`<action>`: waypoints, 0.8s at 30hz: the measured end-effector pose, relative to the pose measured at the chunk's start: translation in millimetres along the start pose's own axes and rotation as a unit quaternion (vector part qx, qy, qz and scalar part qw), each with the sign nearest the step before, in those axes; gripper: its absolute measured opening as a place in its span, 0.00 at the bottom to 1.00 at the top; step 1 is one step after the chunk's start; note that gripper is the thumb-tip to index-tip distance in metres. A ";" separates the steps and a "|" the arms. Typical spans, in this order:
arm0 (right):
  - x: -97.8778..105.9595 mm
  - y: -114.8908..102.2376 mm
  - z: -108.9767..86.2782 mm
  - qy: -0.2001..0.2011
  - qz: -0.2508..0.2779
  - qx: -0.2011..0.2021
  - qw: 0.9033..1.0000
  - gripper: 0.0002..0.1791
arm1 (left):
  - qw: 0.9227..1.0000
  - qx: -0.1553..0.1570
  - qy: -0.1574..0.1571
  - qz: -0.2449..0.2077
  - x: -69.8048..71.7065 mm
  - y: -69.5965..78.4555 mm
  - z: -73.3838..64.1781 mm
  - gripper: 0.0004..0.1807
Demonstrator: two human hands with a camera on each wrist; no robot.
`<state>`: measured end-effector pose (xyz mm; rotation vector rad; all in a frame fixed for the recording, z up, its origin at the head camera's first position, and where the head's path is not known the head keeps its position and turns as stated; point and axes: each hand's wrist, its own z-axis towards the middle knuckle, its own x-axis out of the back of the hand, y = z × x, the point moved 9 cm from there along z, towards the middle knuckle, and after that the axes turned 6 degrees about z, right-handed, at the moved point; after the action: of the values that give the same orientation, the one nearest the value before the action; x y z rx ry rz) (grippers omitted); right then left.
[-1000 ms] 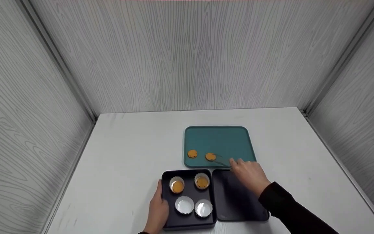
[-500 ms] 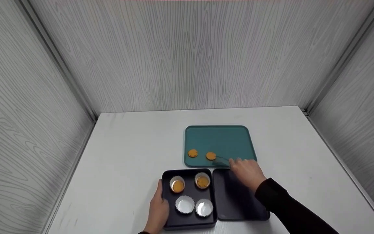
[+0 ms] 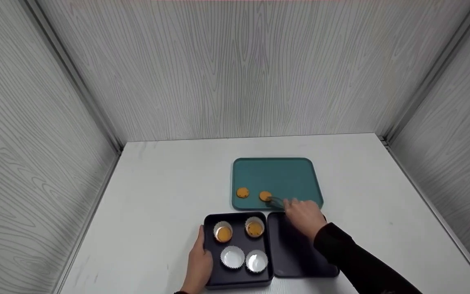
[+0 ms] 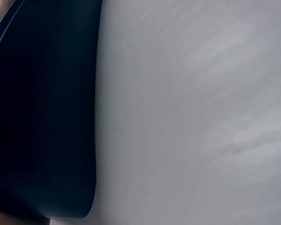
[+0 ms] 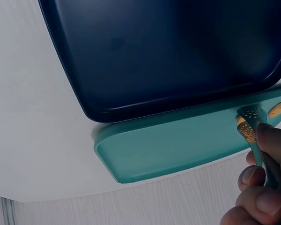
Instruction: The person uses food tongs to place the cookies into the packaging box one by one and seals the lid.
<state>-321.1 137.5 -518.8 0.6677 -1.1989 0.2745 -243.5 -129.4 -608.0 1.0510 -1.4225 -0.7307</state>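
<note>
My right hand (image 3: 305,216) holds a pair of tongs (image 5: 256,154) with perforated, spoon-like ends. Those ends are on either side of a round cookie (image 3: 264,195) on the green tray (image 3: 276,175). Another cookie (image 3: 242,192) lies to its left. At the left wall of a deep dark blue box (image 3: 238,281), my left hand (image 3: 199,261) grips the side, its thumb by the rim. Inside the box stand two paper cups with cookies, a left cup (image 3: 222,232) and a right cup (image 3: 254,227). Nearer me are two bare white cups, one left (image 3: 232,257) and one right (image 3: 256,261).
A shallow dark blue lid or tray (image 3: 300,257) lies against the box's right side, under my right forearm. The green tray sits just behind both. White table (image 3: 169,183) surface extends to left and right, with grey wood-grain panels (image 3: 235,69) around it.
My right hand has shifted slightly left, and the tongs' ends have moved in around the right cookie. The left hand and the box have stayed in place.
</note>
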 end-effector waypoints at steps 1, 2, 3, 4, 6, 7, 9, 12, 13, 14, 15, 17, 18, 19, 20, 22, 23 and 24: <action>-0.3 -1.2 0.5 0.000 -0.004 0.002 1.000 0.14 | 1.000 0.000 0.001 0.001 0.3 0.0 -0.2 0.40; -1.0 -2.2 0.6 -0.001 -0.008 0.003 1.000 0.14 | 1.000 0.001 0.001 0.000 0.5 -0.1 -0.3 0.40; -1.2 -3.0 0.6 0.000 -0.011 0.005 1.000 0.14 | 1.000 0.001 0.001 -0.001 0.6 -0.2 -0.4 0.40; -0.9 -3.7 0.5 0.004 -0.014 0.006 1.000 0.13 | 1.000 0.001 0.001 -0.002 0.6 -0.2 -0.4 0.40; -0.9 -4.3 0.0 0.012 -0.018 0.008 1.000 0.13 | 1.000 0.001 0.000 -0.004 0.6 0.1 -0.6 0.40; -1.2 -4.2 -0.4 0.017 -0.018 0.009 1.000 0.12 | 1.000 0.001 -0.001 -0.005 0.6 0.1 -0.6 0.40; -1.0 -3.5 -1.2 0.029 -0.014 0.009 0.999 0.11 | 1.000 0.001 0.000 -0.006 0.6 -0.2 -0.5 0.40; -1.1 -1.5 -2.5 0.044 -0.005 0.008 0.999 0.09 | 1.000 0.002 -0.001 -0.006 0.4 -0.4 -0.4 0.40; -0.8 -1.0 -3.1 0.049 -0.002 0.009 0.999 0.09 | 1.000 0.003 -0.001 -0.007 0.4 -0.5 -0.5 0.40; -0.2 -0.6 -3.5 0.054 0.000 0.010 0.998 0.10 | 1.000 0.004 0.000 -0.007 0.5 -0.6 -0.5 0.40; 0.3 -0.3 -4.0 0.058 0.002 0.011 0.998 0.10 | 1.000 0.004 0.001 -0.006 0.8 -0.2 -0.6 0.40; 1.6 0.5 -5.0 0.066 0.008 0.013 0.998 0.11 | 1.000 0.001 0.001 -0.004 1.1 0.6 -0.9 0.40; 2.5 0.8 -5.5 0.069 0.010 0.014 0.997 0.11 | 1.000 0.001 0.001 -0.004 1.1 1.0 -1.1 0.40; 3.7 1.3 -6.0 0.073 0.013 0.014 0.997 0.11 | 1.000 -0.001 0.001 -0.003 1.0 1.2 -1.0 0.40; 4.9 1.8 -6.5 0.075 0.015 0.014 0.997 0.12 | 1.000 -0.001 0.001 -0.003 0.9 1.3 -1.0 0.40; 6.8 2.9 -7.5 0.075 0.022 0.013 0.997 0.12 | 1.000 -0.003 0.001 -0.002 0.7 1.3 -1.0 0.41; 7.4 3.4 -7.9 0.072 0.024 0.012 0.997 0.12 | 1.000 -0.003 0.000 -0.001 0.6 1.3 -0.9 0.40; 8.1 3.9 -8.4 0.069 0.025 0.011 0.997 0.13 | 1.000 -0.002 0.001 0.000 0.5 0.9 -0.8 0.40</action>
<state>-313.9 144.4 -511.7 0.6279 -1.0836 0.3703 -242.8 -129.4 -606.9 1.0485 -1.4190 -0.7333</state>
